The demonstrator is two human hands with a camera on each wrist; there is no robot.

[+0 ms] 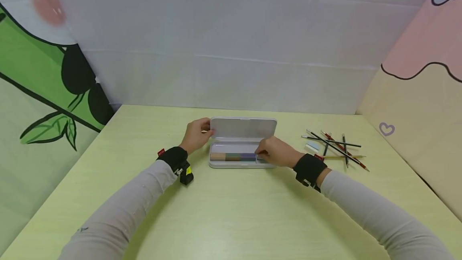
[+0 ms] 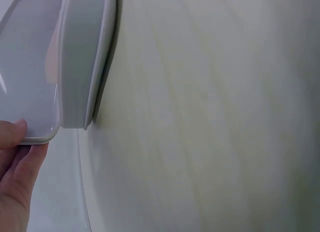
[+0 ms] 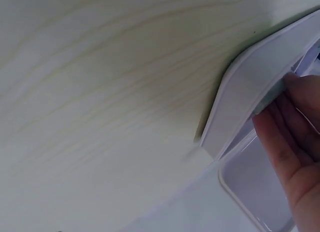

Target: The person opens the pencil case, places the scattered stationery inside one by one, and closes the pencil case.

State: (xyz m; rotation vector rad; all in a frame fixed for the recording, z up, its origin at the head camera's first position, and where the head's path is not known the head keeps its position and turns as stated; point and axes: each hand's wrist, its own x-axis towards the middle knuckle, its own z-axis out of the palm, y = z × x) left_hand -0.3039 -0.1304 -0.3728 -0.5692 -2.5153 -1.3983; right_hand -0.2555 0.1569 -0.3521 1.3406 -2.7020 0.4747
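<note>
A white pencil case (image 1: 231, 165) lies on the table with its hinged lid (image 1: 243, 127) raised. My left hand (image 1: 196, 133) pinches the lid at its left end, the thumb on the inner face (image 2: 12, 133). My right hand (image 1: 276, 151) reaches into the right end of the case. Between its thumb and fingers is a small pale grey-green block (image 3: 270, 98), close to the front wall; most of it is hidden by the fingers. A tan, green and bluish row of flat pieces (image 1: 232, 157) fills the front of the case, left of the right hand.
To the right of the case lies a loose, crossed pile of several pencils (image 1: 337, 150). A pale blue and white eraser (image 1: 311, 147) sits at its left side. A white backdrop (image 1: 231, 83) stands behind the table (image 1: 223, 212), with printed panels at both sides.
</note>
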